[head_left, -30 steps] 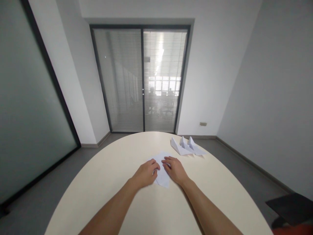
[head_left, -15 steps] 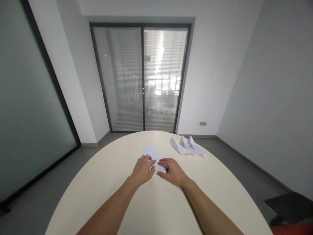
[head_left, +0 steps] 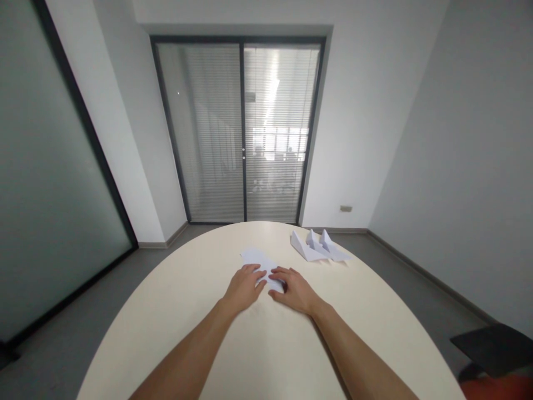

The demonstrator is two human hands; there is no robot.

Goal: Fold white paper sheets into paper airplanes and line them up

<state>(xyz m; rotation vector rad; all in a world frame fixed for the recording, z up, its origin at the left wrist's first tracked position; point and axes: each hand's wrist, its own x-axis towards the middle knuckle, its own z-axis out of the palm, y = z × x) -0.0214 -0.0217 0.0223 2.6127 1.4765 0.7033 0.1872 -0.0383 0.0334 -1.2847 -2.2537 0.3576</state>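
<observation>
A folded piece of white paper [head_left: 257, 258] lies on the table in front of me, partly covered by my hands. My left hand [head_left: 245, 286] holds its near left part, with thumb and forefinger close together at the paper's edge. At the right end, my right hand [head_left: 293, 289] has its fingers bent over the paper and its thumb by the near edge. The fingertips of both hands almost meet over the middle. Beyond my right hand stand several folded white paper shapes [head_left: 318, 250], pointed at the top and set side by side.
The round cream table [head_left: 258, 355] has a curved far edge. Behind it is a glass door [head_left: 216, 133] with blinds. A dark chair-like object [head_left: 495, 347] stands at the lower right, and a frosted glass panel [head_left: 50, 183] rises at left.
The far left end of the paper has turned slightly to the left. My hands have shifted only a little and stay on it. The folded shapes have not moved.
</observation>
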